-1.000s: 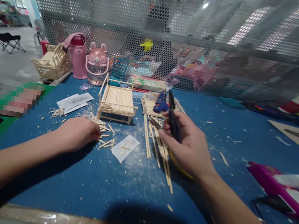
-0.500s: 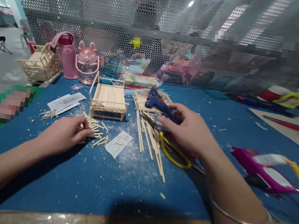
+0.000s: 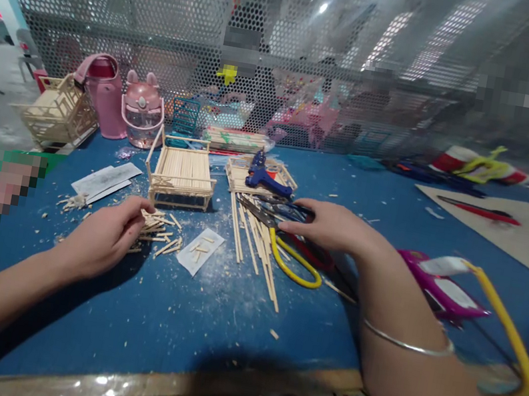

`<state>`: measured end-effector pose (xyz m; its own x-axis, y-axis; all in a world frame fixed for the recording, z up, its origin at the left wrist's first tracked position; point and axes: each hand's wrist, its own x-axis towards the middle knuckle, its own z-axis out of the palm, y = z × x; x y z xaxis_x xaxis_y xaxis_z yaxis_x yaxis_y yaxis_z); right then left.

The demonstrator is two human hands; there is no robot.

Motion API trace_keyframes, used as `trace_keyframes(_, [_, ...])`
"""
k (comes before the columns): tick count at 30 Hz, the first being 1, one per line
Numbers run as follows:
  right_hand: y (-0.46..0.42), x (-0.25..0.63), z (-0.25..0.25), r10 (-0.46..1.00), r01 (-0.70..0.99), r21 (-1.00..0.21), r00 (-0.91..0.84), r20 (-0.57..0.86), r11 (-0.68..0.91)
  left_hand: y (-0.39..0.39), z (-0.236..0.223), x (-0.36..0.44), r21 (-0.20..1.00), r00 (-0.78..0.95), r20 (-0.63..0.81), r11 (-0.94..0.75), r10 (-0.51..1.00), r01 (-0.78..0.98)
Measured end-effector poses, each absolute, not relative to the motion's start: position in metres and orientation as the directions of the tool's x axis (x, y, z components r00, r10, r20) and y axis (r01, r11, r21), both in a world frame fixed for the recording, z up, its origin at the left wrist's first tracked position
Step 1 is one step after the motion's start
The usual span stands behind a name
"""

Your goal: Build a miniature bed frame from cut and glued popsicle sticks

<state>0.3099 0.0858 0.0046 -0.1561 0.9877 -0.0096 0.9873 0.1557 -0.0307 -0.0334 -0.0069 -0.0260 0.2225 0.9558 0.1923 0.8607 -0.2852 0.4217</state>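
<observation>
My left hand [image 3: 104, 232] rests at a pile of short cut sticks [image 3: 158, 227], its fingers curled inward; what they pinch, if anything, is hidden. My right hand [image 3: 328, 225] reaches in from the right, thumb and fingers closed around the handle of dark pliers [image 3: 293, 209]. Just below them, scissors with yellow handles [image 3: 296, 278] lie across long thin sticks [image 3: 263, 252]. A blue, pistol-shaped tool [image 3: 267, 179] sits on a small stick frame [image 3: 235, 176]. Left of it stands a miniature bed-like piece [image 3: 185, 171] built from sticks.
A white paper [image 3: 199, 251] with several stick pieces lies mid-table. Pink bottle [image 3: 106, 97], rabbit-eared bottle [image 3: 142, 110] and another stick model [image 3: 56, 109] stand at back left. A purple-and-white device [image 3: 442, 288] with a yellow bar is at right. Perforated metal screen [image 3: 181, 28] rises behind.
My right hand has moved off the blue tool, lower down to the dark pliers. The left hand stays at the short sticks, fingers more curled. The view has shifted slightly right.
</observation>
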Motion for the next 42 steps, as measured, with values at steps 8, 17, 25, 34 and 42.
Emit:
trace_keyframes(8, [0.072, 0.284, 0.007, 0.976, 0.979, 0.041, -0.204, 0.07, 0.202, -0.008, -0.025, -0.036, 0.417, 0.247, 0.13, -0.279, 0.96, 0.865])
trace_keyframes(17, [0.068, 0.246, -0.013, 0.834, 0.839, 0.072, -0.544, 0.091, 0.539, -0.015, -0.024, -0.028, 0.434, 0.347, 0.146, -0.375, 0.927, 0.819])
trace_keyframes(25, [0.07, 0.236, -0.02, 0.874, 0.874, 0.057, -0.485, 0.03, 0.482, -0.022, -0.022, -0.025, 0.422, 0.451, 0.104, -0.45, 0.886, 0.787])
trace_keyframes(34, [0.062, 0.233, -0.015, 0.833, 0.837, 0.034, -0.547, 0.087, 0.546, -0.025, -0.03, -0.02, 0.485, 0.549, -0.005, -0.478, 0.836, 0.732])
trace_keyframes(42, [0.055, 0.24, 0.003, 0.836, 0.829, -0.111, -0.546, 0.047, 0.548, -0.021, -0.037, -0.022, 0.408, 0.609, 0.007, -0.558, 0.793, 0.722])
